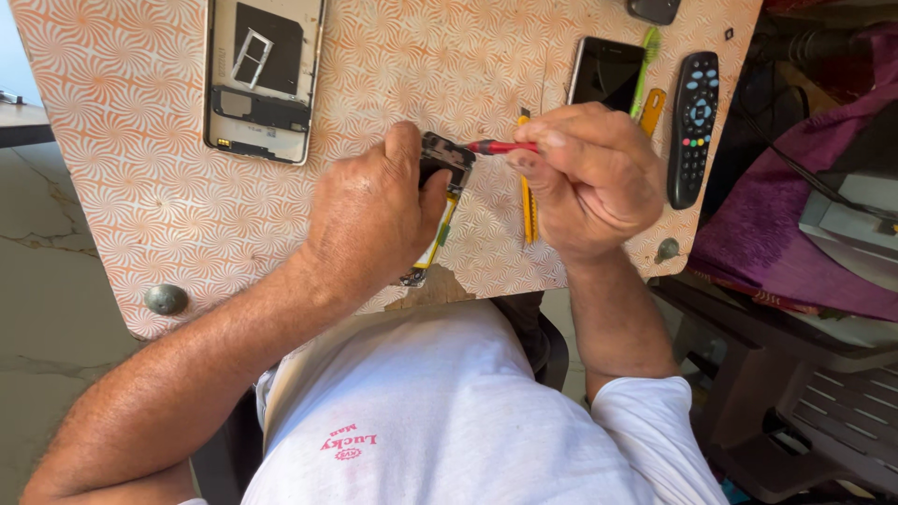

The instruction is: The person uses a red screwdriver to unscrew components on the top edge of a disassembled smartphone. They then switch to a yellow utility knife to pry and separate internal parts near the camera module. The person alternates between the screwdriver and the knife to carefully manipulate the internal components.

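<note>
An opened phone back shell (260, 79) lay at the far left of the orange-patterned surface (140, 140). A dark phone (605, 72) rested to the right, with a green toothbrush (644, 70) just beside it. A black remote control (693, 126) lay near the surface's right edge. Purple cloth (795, 234) sat beyond that edge.

White short-sleeved T-shirt, small red chest print, bare forearms

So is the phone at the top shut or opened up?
Opened up: the phone body lies back cover off, showing its dark inner parts and a metal tray.
</note>
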